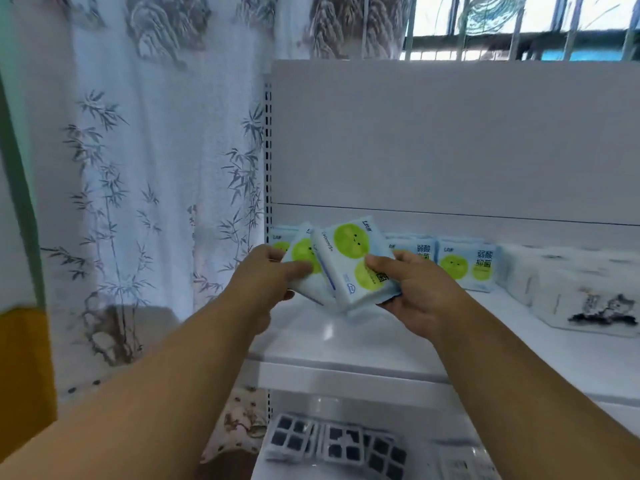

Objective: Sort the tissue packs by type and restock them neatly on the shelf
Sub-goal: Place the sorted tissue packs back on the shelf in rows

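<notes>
Already some of the work looks done. From the head camera, a row of green-dot packs (465,266) stands at the far side of the white shelf (363,341), and one more peeks out at the far left (278,239). To the right, white packs with an ink drawing (588,299) lie in their own group, apart from the green ones. So the two kinds seem to be sorted.

Some is still left, I think. The left hand (266,282) curls its fingers and thumb around one green-dot pack (304,258). The right hand (412,289) grips another green-dot pack (356,265), with its thumb on the front. Both packs are tilted and held just above the shelf, near the left end. They touch or overlap in the middle. These two need a place in the row.

The packs are pale blue and soft, with big green circles and tiny faces. The wrap looks shiny and smooth.

Lower down, near the camera, another shelf holds dark grid packs (332,445). I cannot tell what they are. A curtain with bamboo (138,202) hangs to the left.
</notes>
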The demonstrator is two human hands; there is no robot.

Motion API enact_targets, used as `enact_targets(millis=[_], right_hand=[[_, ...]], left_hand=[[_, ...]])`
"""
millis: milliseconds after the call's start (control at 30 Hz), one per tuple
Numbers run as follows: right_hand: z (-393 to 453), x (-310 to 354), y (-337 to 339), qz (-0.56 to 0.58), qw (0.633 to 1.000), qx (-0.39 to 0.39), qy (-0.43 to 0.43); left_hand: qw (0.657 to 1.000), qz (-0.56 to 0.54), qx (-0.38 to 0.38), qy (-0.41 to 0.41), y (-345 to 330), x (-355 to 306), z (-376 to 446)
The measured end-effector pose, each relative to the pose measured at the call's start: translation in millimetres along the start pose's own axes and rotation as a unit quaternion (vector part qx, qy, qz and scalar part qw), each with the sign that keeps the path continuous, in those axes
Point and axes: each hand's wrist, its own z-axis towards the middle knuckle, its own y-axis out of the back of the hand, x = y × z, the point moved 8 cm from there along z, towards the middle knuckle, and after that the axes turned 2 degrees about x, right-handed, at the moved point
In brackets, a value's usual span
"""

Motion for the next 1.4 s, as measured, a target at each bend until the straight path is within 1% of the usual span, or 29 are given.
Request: enact_targets(millis=[67, 100, 200, 267, 300, 333, 400, 433, 467, 533, 600, 667, 700, 767, 800, 900, 1000, 1033, 1100, 1167, 1233, 1300, 1400], right_hand=[[19.1, 6.6, 6.4, -0.076, 0.997, -0.008, 0.023], [27.5, 11.8, 10.1, -0.134, 0.990, -0.015, 0.040], [47.1, 28.5, 22.6, -0.291, 0.953, -0.032, 0.082], [59.4, 33.7, 30.1, -0.379, 0.921, -0.028, 0.084], [65.8, 35.1, 31.3, -0.436, 0.896, -0.027, 0.085], [73.2, 36.0, 31.7, -0.499, 0.862, -0.030, 0.086], [87.4, 39.4, 25.4, -0.620, 0.776, -0.042, 0.107], [93.5, 40.8, 18.3, -0.666, 0.734, -0.048, 0.127], [97.9, 41.0, 9.2, -0.698, 0.699, -0.049, 0.147], [105.2, 37.8, -5.5, -0.727, 0.662, -0.056, 0.172], [110.7, 32.4, -15.2, -0.754, 0.626, -0.077, 0.183], [115.3, 26.0, -22.6, -0.783, 0.586, -0.096, 0.186], [117.1, 23.3, -25.4, -0.788, 0.578, -0.102, 0.186], [119.4, 18.5, -28.6, -0.785, 0.582, -0.110, 0.179], [119.9, 17.2, -30.2, -0.783, 0.585, -0.113, 0.179], [121.7, 14.3, -34.5, -0.782, 0.585, -0.117, 0.182], [119.5, 14.1, -36.5, -0.777, 0.591, -0.115, 0.181], [116.6, 14.8, -36.5, -0.780, 0.588, -0.117, 0.179], [105.7, 16.8, -36.6, -0.793, 0.569, -0.125, 0.177], [89.3, 19.9, -39.5, -0.796, 0.560, -0.126, 0.192], [69.9, 21.3, -45.2, -0.786, 0.571, -0.111, 0.210], [46.6, 22.3, -52.1, -0.768, 0.592, -0.088, 0.228], [7.5, 21.8, -60.7, -0.750, 0.608, -0.049, 0.255]], left_hand=[[0.993, 0.109, 0.035, -0.012, -1.0, -1.5, 25.7], [0.987, 0.155, 0.033, -0.026, 1.8, -2.7, 37.3], [0.958, 0.279, -0.005, -0.062, 19.5, -2.2, 65.9], [0.929, 0.367, -0.018, -0.055, 28.8, 2.3, 79.8], [0.916, 0.398, -0.021, -0.047, 32.3, 5.0, 85.6], [0.908, 0.416, -0.023, -0.041, 34.3, 6.9, 91.4], [0.901, 0.432, -0.023, -0.031, 33.1, 9.5, 100.2], [0.898, 0.438, -0.023, -0.028, 31.2, 10.5, 104.8], [0.895, 0.445, -0.025, -0.029, 29.0, 10.5, 109.3], [0.887, 0.461, -0.024, -0.029, 24.3, 10.3, 118.4], [0.886, 0.462, -0.028, -0.019, 22.2, 11.5, 123.9], [0.889, 0.452, -0.056, -0.042, 22.7, 8.8, 125.6], [0.888, 0.449, -0.068, -0.073, 21.0, 5.3, 125.0], [0.877, 0.456, -0.067, -0.137, 11.6, 0.5, 122.2], [0.870, 0.465, -0.061, -0.154, 6.7, 0.2, 121.0], [0.860, 0.485, -0.055, -0.150, -0.3, 4.7, 123.6], [0.867, 0.479, -0.036, -0.135, -1.6, 6.1, 121.5], [0.868, 0.478, -0.031, -0.130, -0.7, 5.6, 117.8], [0.866, 0.482, -0.035, -0.126, 2.3, 2.2, 102.3], [0.855, 0.500, -0.041, -0.134, 2.4, -4.3, 78.0], [0.845, 0.516, -0.038, -0.137, 0.1, -11.2, 50.1], [0.838, 0.526, -0.045, -0.140, -1.1, -20.3, 18.5], [0.829, 0.533, -0.082, -0.147, -0.5, -32.0, -35.1]])
